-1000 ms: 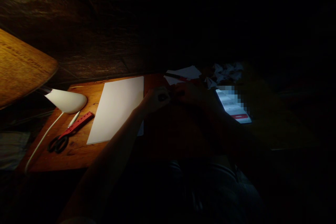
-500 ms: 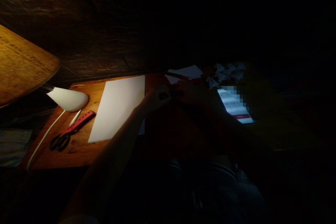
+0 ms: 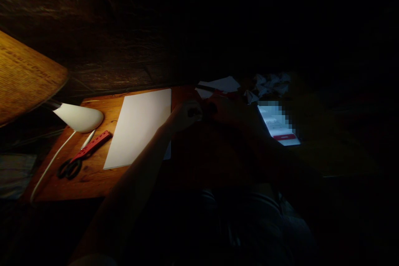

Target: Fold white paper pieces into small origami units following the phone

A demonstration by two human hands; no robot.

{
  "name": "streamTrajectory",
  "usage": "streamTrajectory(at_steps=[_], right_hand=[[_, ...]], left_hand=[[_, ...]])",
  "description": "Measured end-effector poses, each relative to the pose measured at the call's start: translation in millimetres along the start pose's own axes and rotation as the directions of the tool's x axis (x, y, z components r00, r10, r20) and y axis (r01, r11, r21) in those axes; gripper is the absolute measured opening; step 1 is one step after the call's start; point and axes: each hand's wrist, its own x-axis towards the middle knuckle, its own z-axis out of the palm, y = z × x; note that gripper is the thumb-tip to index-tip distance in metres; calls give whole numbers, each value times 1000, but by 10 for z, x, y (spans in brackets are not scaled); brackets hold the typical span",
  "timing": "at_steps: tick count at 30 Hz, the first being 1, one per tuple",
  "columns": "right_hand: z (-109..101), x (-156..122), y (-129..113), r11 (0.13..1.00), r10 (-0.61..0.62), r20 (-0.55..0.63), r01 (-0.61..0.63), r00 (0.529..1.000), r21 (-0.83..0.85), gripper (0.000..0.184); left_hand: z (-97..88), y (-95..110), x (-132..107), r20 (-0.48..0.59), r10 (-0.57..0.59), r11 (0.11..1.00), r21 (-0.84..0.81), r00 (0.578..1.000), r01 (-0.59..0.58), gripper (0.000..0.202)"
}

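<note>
In the dim middle of the table my left hand (image 3: 184,116) has its fingers curled in. Close to its right is my right hand (image 3: 222,109), also with bent fingers, mostly lost in shadow. The two hands almost meet; whatever lies between their fingertips is too dark to make out. Just beyond them are white paper pieces (image 3: 226,84) with a dark, slim object (image 3: 205,87) across them. My left forearm passes over a stack of white paper (image 3: 141,126). Several small folded white paper shapes (image 3: 263,88) lie beyond my right hand.
At the left stands a lamp with a tan shade (image 3: 28,77) and white base (image 3: 79,117), its cord (image 3: 51,166) running off the table. Near it are black-handled scissors (image 3: 72,168), a red strip with holes (image 3: 92,145) and a white pen (image 3: 88,139). A lit phone (image 3: 277,126) lies right.
The whole view has shifted very slightly. Both hands stay close together at the same spot, with only small finger movement. The phone screen shows a different display.
</note>
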Motion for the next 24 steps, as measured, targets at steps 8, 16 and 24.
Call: streamTrajectory(at_steps=[8, 16, 24], right_hand=[[73, 49, 121, 999, -14, -1, 14, 1000, 39, 11], [124, 94, 245, 994, -56, 1, 56, 998, 97, 12], [14, 45, 195, 991, -106, 47, 102, 993, 93, 22]], left_hand=[[1, -20, -13, 2, 16, 1000, -8, 1000, -16, 15], [20, 35, -6, 0, 0, 1000, -6, 1000, 0, 5], [52, 3, 7, -24, -21, 1000, 6, 1000, 21, 7]])
